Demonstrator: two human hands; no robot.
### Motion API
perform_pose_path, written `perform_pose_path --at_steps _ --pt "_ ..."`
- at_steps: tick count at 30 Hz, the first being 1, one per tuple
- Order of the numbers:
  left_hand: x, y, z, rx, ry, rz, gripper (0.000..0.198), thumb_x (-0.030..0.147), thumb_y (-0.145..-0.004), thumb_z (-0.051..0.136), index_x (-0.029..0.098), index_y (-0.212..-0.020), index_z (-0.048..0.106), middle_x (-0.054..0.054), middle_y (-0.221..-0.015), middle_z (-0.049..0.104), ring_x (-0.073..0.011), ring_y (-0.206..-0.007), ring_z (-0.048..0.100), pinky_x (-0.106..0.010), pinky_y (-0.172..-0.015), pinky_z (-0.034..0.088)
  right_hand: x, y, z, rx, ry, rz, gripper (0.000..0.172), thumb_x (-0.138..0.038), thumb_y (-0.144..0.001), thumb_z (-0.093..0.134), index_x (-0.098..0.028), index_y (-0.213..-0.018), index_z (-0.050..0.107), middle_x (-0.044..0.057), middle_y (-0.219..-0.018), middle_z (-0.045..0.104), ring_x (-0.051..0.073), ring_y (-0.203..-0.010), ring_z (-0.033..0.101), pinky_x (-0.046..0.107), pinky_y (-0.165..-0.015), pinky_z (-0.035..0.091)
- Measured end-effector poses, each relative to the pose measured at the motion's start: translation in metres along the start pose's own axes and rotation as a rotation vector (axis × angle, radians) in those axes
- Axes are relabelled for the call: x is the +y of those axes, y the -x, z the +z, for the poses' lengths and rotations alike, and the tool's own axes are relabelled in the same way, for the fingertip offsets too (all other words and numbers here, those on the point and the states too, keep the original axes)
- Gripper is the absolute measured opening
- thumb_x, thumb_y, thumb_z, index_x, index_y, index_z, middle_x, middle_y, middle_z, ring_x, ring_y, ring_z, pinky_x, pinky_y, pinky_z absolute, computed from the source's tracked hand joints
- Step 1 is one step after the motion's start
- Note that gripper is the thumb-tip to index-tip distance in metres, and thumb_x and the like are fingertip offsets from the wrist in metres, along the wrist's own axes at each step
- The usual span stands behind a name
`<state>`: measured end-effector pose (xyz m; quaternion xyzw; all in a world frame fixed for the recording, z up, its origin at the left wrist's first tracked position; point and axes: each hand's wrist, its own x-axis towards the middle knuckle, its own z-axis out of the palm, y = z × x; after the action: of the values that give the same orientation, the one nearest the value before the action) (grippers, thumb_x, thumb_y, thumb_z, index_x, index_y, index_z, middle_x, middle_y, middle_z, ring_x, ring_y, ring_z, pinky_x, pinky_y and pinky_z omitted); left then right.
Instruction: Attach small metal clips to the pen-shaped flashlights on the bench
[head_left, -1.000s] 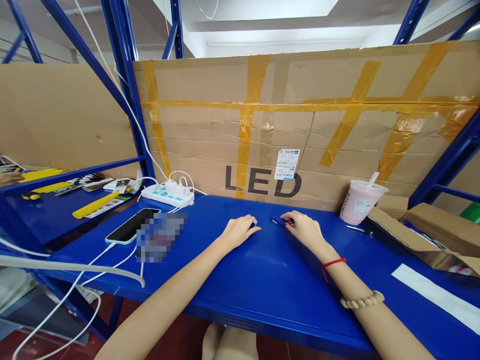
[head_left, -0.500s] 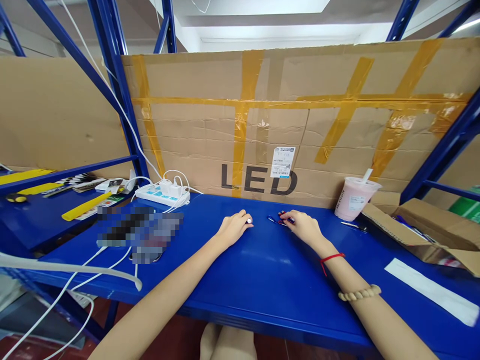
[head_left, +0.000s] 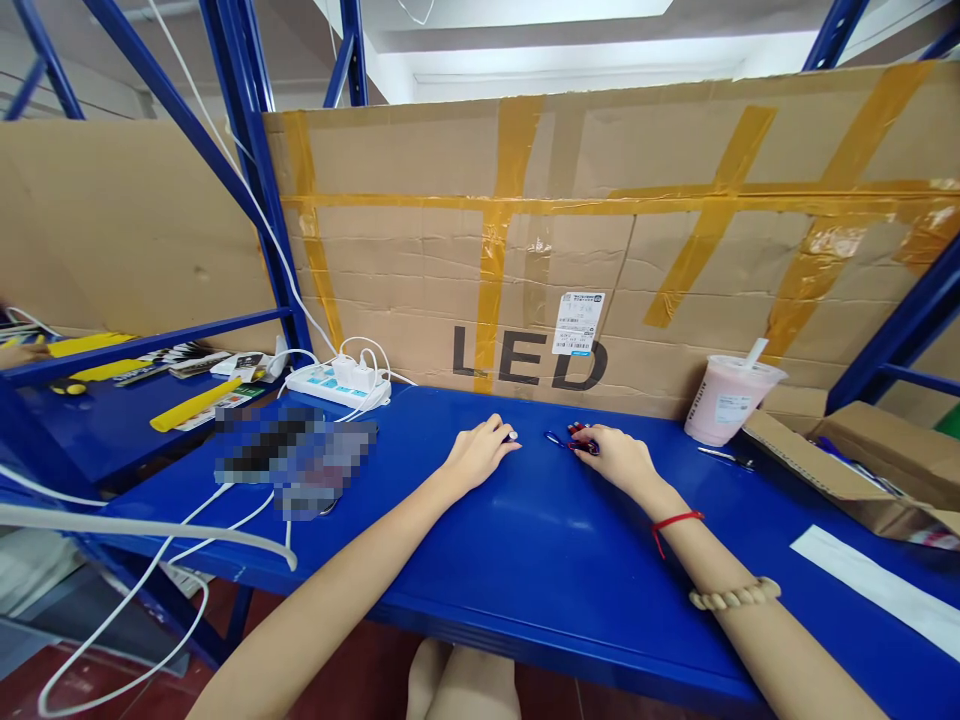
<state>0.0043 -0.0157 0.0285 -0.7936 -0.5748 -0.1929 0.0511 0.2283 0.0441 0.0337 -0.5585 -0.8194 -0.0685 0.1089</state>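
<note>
My left hand (head_left: 481, 455) rests on the blue tabletop (head_left: 517, 560) with its fingers curled together. A small white spot (head_left: 512, 436) shows at its fingertips; whether it is a held thing or part of a nail I cannot make out. To the right, my right hand (head_left: 619, 458) has its fingers closed on a small dark looped item (head_left: 555, 439), low over the table. Its thin blue loop sticks out to the left, and dark red parts show by the fingers. The rest is covered by the hand.
A pink drink cup (head_left: 731, 400), a pen (head_left: 725, 458) and an open cardboard box (head_left: 847, 465) stand or lie right. A white strip (head_left: 877, 585) lies nearer. Left are phones (head_left: 330, 470), cables and a power strip (head_left: 337, 387). Behind rises a cardboard panel (head_left: 420, 290).
The view has turned slightly left, so the scene sits farther right. Part of another person's hand now shows at the far left edge. My right hand still grips the looped item.
</note>
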Motion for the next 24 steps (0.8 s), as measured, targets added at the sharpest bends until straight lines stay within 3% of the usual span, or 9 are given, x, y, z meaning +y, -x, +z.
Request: perform_pose_path --at_steps 5,13,19,24 --pt "0.003 0.001 -0.001 0.021 0.009 -0.005 0.029 0.038 -0.094 0.032 0.020 -0.104 0.052 -0.002 -0.104 0.055 -0.0165 -0.095 0.058 -0.022 -0.068 0.045 0.001 -0.001 0.002 -0.040 -0.033 0.012 0.022 -0.024 -0.079 0.053 -0.028 -0.097 0.066 -0.001 -0.100 0.068 0.021 -0.095 0.061 0.026 -0.064 0.044" --pt "0.004 0.002 0.000 0.052 -0.032 0.001 0.036 0.037 -0.096 0.023 0.018 -0.100 0.053 -0.004 -0.103 0.056 -0.0172 -0.092 0.057 -0.025 -0.073 0.045 -0.004 -0.001 0.004 0.018 -0.185 -0.061 0.013 -0.028 -0.081 0.054 -0.029 -0.083 0.067 -0.005 -0.092 0.070 0.018 -0.088 0.062 0.023 -0.057 0.039" --pt "0.005 0.002 -0.001 0.057 -0.019 0.020 0.036 0.037 -0.096 0.024 0.018 -0.095 0.054 -0.003 -0.098 0.057 -0.0164 -0.088 0.058 -0.024 -0.069 0.045 0.000 -0.003 0.002 0.163 -0.303 0.100 0.016 -0.032 -0.087 0.044 -0.025 -0.094 0.056 -0.003 -0.086 0.070 0.016 -0.080 0.063 0.023 -0.056 0.035" --pt "0.005 0.002 0.000 0.054 0.001 0.015 0.035 0.037 -0.095 0.025 0.018 -0.095 0.055 -0.004 -0.099 0.056 -0.0162 -0.089 0.058 -0.025 -0.070 0.045 0.012 -0.004 0.005 0.188 -0.324 0.174 0.011 -0.031 -0.085 0.048 -0.025 -0.088 0.056 -0.003 -0.089 0.069 0.017 -0.078 0.062 0.024 -0.056 0.034"
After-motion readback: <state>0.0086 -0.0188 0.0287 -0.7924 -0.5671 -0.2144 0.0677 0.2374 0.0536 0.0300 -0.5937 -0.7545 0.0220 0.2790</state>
